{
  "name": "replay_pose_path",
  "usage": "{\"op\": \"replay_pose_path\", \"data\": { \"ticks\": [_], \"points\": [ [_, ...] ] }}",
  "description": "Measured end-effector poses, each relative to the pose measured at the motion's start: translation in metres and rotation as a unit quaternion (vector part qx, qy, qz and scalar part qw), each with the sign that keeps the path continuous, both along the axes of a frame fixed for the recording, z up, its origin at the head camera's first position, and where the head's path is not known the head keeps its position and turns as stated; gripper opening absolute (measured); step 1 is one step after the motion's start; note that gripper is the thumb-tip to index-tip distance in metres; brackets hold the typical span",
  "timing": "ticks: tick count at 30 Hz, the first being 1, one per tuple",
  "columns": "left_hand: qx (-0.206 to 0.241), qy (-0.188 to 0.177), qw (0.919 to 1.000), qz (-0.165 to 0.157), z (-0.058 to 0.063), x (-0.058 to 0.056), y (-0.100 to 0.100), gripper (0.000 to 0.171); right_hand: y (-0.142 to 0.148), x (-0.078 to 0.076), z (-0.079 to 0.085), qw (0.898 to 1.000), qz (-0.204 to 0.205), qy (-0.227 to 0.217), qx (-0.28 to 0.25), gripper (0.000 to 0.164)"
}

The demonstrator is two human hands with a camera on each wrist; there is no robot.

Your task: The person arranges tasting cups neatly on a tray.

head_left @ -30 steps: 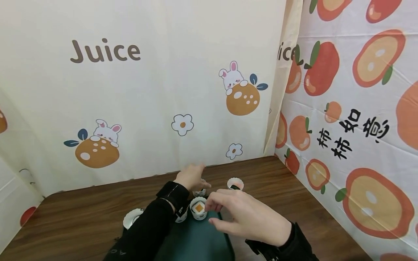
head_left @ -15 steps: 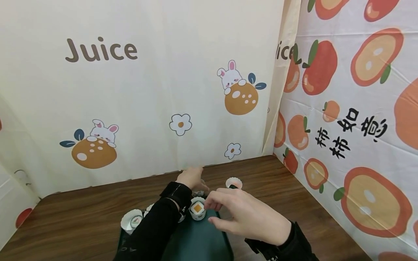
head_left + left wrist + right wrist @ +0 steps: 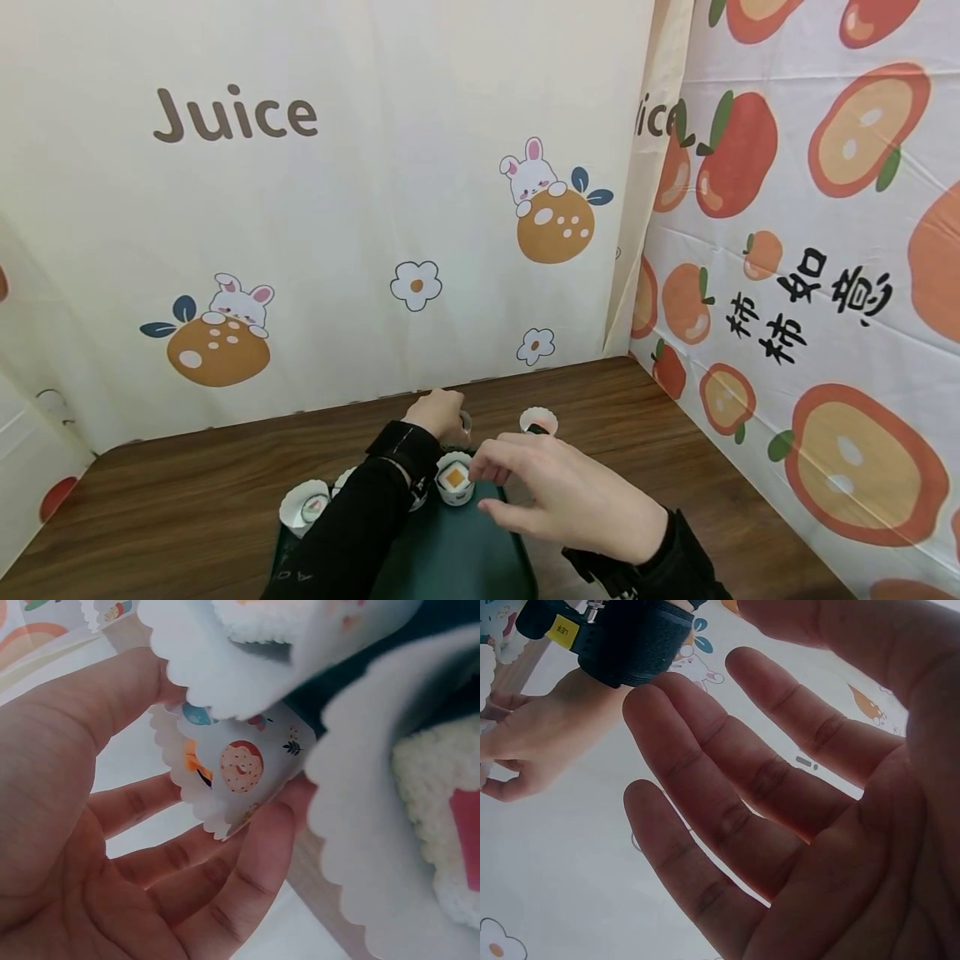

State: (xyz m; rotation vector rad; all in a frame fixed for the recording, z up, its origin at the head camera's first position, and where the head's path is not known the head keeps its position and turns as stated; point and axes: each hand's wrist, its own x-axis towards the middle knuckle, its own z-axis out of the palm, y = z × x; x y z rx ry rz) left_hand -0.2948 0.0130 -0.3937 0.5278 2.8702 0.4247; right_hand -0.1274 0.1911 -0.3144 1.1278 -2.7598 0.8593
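Observation:
My left hand (image 3: 437,415) reaches to the far edge of the green tray (image 3: 461,554). In the left wrist view its thumb and fingers curl round a small scalloped paper cup (image 3: 259,757) printed with a doughnut; the inside of this cup is hidden. Close beside the fingers stand two more paper cups with rice pieces, one of them a rice piece (image 3: 431,817) with a pink centre. A cup (image 3: 454,493) holding a sushi piece with an orange square sits just left of my right hand (image 3: 562,492). That hand hovers over the tray's right side, fingers loosely bent, holding nothing.
On the wooden table (image 3: 187,492), a paper cup (image 3: 538,419) stands beyond the right hand. Another cup (image 3: 302,507) with a roll in it is at the tray's left, partly behind the left sleeve (image 3: 341,533). Printed cloths (image 3: 337,208) border the table's back and right.
My left hand has closed round the cup at the tray's far edge and drawn its fingers in. The right hand stays put. The head view has shifted slightly.

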Motion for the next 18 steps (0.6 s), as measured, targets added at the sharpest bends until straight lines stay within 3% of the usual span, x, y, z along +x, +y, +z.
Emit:
{"op": "replay_pose_path", "data": {
  "ticks": [9,18],
  "points": [
    [0.015,0.005,0.9999,-0.002,-0.0075,-0.0032,-0.0022,0.035,-0.0012,-0.0009,-0.0022,1.000,0.001,0.004,0.002,0.015],
    [0.024,0.009,0.9996,-0.006,0.0006,0.0027,-0.0072,0.038,-0.0008,-0.0023,-0.0030,1.000,-0.002,0.004,0.003,0.016]
  ]
}}
